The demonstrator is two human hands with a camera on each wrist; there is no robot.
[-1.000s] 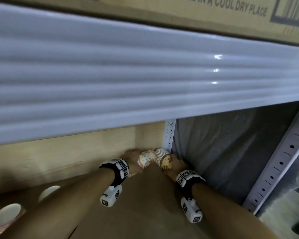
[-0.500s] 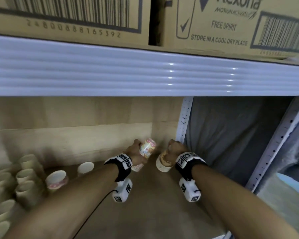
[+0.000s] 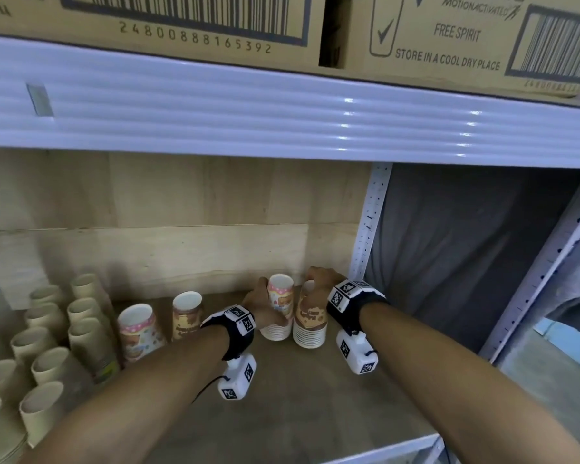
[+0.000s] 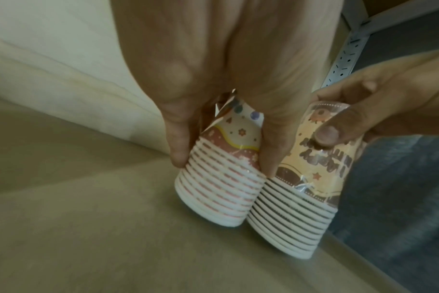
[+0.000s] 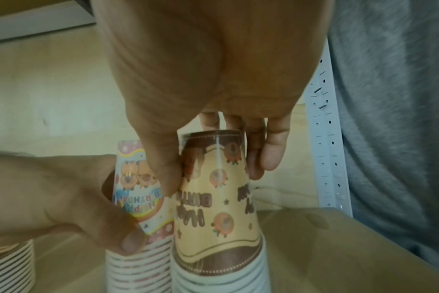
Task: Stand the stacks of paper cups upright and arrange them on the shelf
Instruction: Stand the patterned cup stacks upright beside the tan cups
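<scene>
Two wrapped stacks of printed paper cups stand side by side, rims down, at the back right of the brown shelf. My left hand grips the pink-striped stack, thumb and fingers on either side of it. My right hand holds the orange and brown stack near its top, thumb in front and fingers behind. The two stacks touch each other at their rims. In the right wrist view the pink stack stands just left of the orange one.
Two more printed stacks stand to the left, then several plain beige stacks. A wooden back panel and a perforated white upright close the corner. An upper shelf edge carries cardboard boxes.
Both stacks were lying tipped in my hands a second ago; they now stand on their rims on the shelf. The head view has pulled back and lowered, showing the shelf's left side.
</scene>
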